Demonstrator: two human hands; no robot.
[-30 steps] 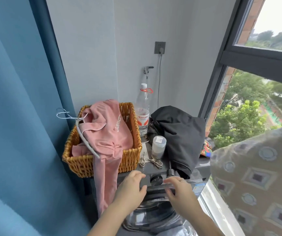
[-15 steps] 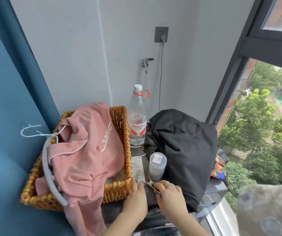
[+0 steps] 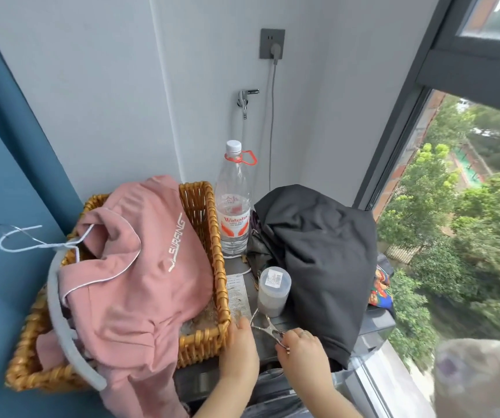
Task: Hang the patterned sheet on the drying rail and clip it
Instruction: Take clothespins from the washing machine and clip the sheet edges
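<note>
The patterned sheet (image 3: 481, 378) shows only as a blurred grey-brown fold in the bottom right corner. My right hand (image 3: 303, 348) pinches a metal clip (image 3: 268, 325) lying on the dark machine top (image 3: 200, 378), beside a small lidded jar (image 3: 273, 292). My left hand (image 3: 239, 351) rests on that top next to the wicker basket, its fingers relaxed and holding nothing. No drying rail is in view.
A wicker basket (image 3: 203, 212) holds a pink garment (image 3: 140, 282) and a grey-and-white hanger (image 3: 61, 315). A water bottle (image 3: 233, 206) stands behind the jar. A black garment (image 3: 318, 260) is piled at right. Blue curtain at left, window at right.
The view has come closer and dropped a little. My right hand has closed its fingers on the metal clip; my left hand stays beside the basket. Less of the sheet shows.
</note>
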